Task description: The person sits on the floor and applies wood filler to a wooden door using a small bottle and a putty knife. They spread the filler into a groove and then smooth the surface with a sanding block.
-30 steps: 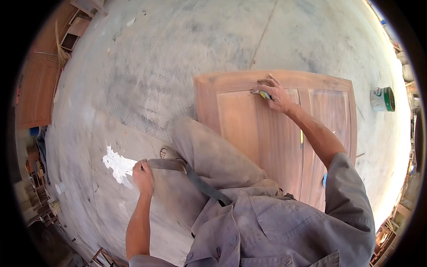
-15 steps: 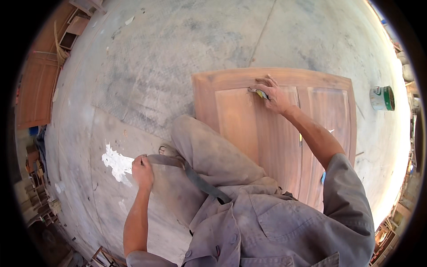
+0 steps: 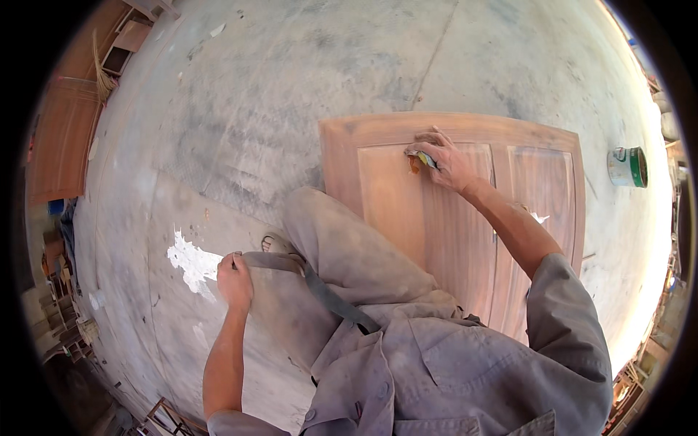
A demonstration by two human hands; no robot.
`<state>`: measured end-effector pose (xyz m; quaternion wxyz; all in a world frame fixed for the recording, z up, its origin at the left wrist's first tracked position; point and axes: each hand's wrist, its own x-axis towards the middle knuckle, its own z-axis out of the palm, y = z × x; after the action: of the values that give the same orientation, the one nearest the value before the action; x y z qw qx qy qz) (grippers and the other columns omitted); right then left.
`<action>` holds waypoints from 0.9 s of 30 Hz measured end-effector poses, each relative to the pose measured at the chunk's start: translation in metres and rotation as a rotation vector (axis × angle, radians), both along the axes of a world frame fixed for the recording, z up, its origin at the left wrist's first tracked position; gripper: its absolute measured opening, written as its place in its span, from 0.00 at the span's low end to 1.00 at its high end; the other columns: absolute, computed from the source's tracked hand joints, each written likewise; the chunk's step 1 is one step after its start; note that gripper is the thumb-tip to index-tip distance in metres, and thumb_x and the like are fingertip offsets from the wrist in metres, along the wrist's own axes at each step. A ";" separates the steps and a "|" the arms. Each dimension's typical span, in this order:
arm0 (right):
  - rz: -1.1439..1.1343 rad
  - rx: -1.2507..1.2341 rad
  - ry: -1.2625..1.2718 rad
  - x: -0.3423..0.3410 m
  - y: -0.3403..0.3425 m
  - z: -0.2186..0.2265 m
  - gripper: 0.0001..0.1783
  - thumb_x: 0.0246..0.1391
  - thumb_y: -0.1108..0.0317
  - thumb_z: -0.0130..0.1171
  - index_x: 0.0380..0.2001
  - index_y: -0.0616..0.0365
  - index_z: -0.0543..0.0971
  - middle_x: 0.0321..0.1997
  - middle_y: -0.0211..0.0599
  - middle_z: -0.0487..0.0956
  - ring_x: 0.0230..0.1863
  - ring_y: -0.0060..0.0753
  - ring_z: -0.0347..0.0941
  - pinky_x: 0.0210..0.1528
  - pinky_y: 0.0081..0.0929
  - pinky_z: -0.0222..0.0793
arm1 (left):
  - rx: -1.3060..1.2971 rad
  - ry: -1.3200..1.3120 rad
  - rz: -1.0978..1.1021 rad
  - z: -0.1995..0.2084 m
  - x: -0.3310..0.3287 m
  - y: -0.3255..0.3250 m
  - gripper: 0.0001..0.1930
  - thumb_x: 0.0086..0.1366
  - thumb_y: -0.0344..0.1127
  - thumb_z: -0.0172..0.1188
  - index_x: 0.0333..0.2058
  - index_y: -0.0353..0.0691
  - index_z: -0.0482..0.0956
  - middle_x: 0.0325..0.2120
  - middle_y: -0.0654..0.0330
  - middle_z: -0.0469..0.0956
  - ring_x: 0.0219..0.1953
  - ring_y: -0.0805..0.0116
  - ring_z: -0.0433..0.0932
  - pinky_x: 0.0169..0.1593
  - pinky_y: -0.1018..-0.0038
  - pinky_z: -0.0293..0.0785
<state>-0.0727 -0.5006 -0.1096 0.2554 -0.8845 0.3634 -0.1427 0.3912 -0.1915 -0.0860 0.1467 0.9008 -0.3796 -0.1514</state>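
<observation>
Between the fingers of my right hand (image 3: 447, 161) is a small yellow-and-pale object (image 3: 423, 158), mostly covered by the grip; its kind is unclear. Just below it an amber wet-looking patch (image 3: 414, 166) shows on the wooden panelled door (image 3: 458, 218). That door lies flat on the floor to the right of my raised knee, and my right hand is over its far part. Out to the left, my left hand (image 3: 234, 280) is closed on the end of a long grey strap (image 3: 331, 296), which runs across my leg towards my waist.
Right of the door a white-and-green can (image 3: 627, 167) lies tipped on the concrete floor (image 3: 276, 94). White spilled material (image 3: 193, 263) spreads beside my left hand. Wooden furniture panels (image 3: 62, 138) and a straw broom (image 3: 103, 76) line the left edge.
An amber patch now shows under the object in my right hand, where bare wood was before. My right hand has tilted slightly; my left hand still grips the strap.
</observation>
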 end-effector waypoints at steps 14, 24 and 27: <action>-0.028 0.020 -0.008 -0.017 -0.005 -0.004 0.33 0.37 0.83 0.52 0.51 0.47 0.80 0.54 0.36 0.81 0.66 0.48 0.67 0.79 0.55 0.46 | 0.028 0.014 0.011 0.003 -0.002 -0.002 0.17 0.71 0.42 0.51 0.45 0.37 0.85 0.42 0.45 0.82 0.47 0.46 0.79 0.52 0.56 0.74; -0.075 -0.014 -0.015 -0.014 -0.001 -0.013 0.31 0.40 0.81 0.51 0.50 0.48 0.80 0.55 0.37 0.80 0.66 0.46 0.67 0.80 0.56 0.44 | 0.028 -0.001 -0.007 0.002 -0.001 -0.008 0.16 0.71 0.41 0.52 0.44 0.37 0.85 0.41 0.44 0.83 0.47 0.45 0.80 0.51 0.55 0.75; -0.019 -0.023 -0.037 0.012 0.003 -0.001 0.32 0.40 0.81 0.50 0.51 0.47 0.80 0.55 0.37 0.80 0.66 0.47 0.67 0.80 0.56 0.44 | 0.030 -0.024 -0.049 0.002 -0.003 -0.013 0.16 0.71 0.41 0.52 0.44 0.37 0.85 0.42 0.44 0.83 0.47 0.45 0.79 0.51 0.55 0.75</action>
<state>-0.0607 -0.4972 -0.1110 0.2503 -0.8811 0.3655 -0.1654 0.3882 -0.2045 -0.0839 0.1251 0.8951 -0.4010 -0.1497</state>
